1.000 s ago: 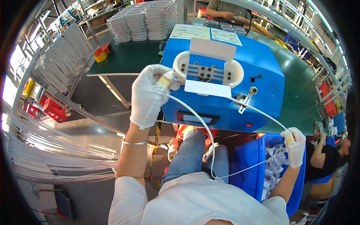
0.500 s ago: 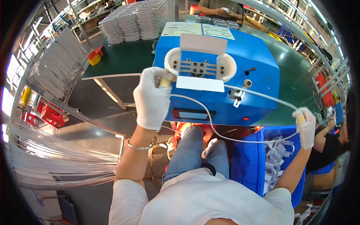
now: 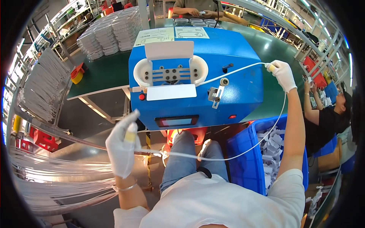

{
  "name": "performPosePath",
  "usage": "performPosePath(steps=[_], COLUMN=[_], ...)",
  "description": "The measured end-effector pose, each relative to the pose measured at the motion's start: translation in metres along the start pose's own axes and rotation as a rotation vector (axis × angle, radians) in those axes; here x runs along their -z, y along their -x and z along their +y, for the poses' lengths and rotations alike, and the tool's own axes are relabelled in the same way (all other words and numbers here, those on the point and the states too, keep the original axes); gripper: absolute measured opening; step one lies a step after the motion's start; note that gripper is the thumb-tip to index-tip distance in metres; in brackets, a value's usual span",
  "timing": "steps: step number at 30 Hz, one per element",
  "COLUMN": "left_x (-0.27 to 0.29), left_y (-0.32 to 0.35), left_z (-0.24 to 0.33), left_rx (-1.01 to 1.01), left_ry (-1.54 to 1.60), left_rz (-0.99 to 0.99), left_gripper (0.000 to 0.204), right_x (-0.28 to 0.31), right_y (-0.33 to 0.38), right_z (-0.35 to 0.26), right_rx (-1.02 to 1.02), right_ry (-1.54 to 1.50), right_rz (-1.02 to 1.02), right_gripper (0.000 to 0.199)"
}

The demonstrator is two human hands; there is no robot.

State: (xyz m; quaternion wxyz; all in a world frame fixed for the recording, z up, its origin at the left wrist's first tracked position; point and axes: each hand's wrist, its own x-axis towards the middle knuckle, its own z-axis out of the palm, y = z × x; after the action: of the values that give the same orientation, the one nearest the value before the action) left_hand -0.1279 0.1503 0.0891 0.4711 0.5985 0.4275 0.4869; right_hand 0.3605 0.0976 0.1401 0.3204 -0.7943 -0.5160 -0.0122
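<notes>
My right hand [image 3: 284, 76], in a white glove with yellowish tape on a finger, pinches a white cable [image 3: 237, 70]. One stretch runs taut to the winding fixture [image 3: 173, 73] on the blue machine [image 3: 243, 53]. From the hand, the rest of the cable hangs in a loop across my lap toward my left hand [image 3: 122, 146]. That gloved hand is left of the machine, slightly blurred, with index finger and taped thumb apart. Whether the cable's blurred end touches it, I cannot tell. White flaps stand behind and in front of the fixture's two rounded cups.
A blue bin [image 3: 247, 155] of white pieces stands at my right. Many white cables [image 3: 68, 182] hang from a rack at left. Stacked clear trays [image 3: 110, 32] and a yellow tape roll [image 3: 76, 76] sit on the green table [image 3: 102, 83]. Other people work behind and at right.
My left hand has left the fixture, moving down and left, and its fingers have opened. My right hand has moved up and left, drawing the cable to a higher angle. The view has shifted.
</notes>
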Motion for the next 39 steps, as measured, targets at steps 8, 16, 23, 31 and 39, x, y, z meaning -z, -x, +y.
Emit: performPosePath(steps=[8, 16, 23, 31, 39], left_x=[0.026, -0.021, -0.069, -0.099, -0.107], left_y=[0.031, 0.033, 0.044, 0.058, 0.066], left_z=[-0.018, -0.045, -0.064, -0.109, -0.143], left_rx=[0.127, 0.503, 0.470, 0.468, 0.468], left_ry=[0.107, 0.223, 0.080, 0.132, 0.065], left_rz=[-0.433, -0.939, -1.063, -1.185, -1.133], left_gripper=[0.035, 0.034, 0.026, 0.029, 0.035], right_x=[0.024, 0.036, 0.031, 0.018, -0.001], right_y=[0.045, 0.079, 0.094, 0.100, 0.099], right_z=[-0.019, -0.003, -0.014, -0.038, -0.090], right_rx=[-0.106, -0.146, -0.109, -0.194, -0.202], right_ry=[-0.246, -0.337, -0.364, -0.528, -0.647], right_rz=[0.219, 0.166, 0.076, -0.117, -0.297], right_gripper=[0.023, 0.022, 0.022, 0.018, 0.022])
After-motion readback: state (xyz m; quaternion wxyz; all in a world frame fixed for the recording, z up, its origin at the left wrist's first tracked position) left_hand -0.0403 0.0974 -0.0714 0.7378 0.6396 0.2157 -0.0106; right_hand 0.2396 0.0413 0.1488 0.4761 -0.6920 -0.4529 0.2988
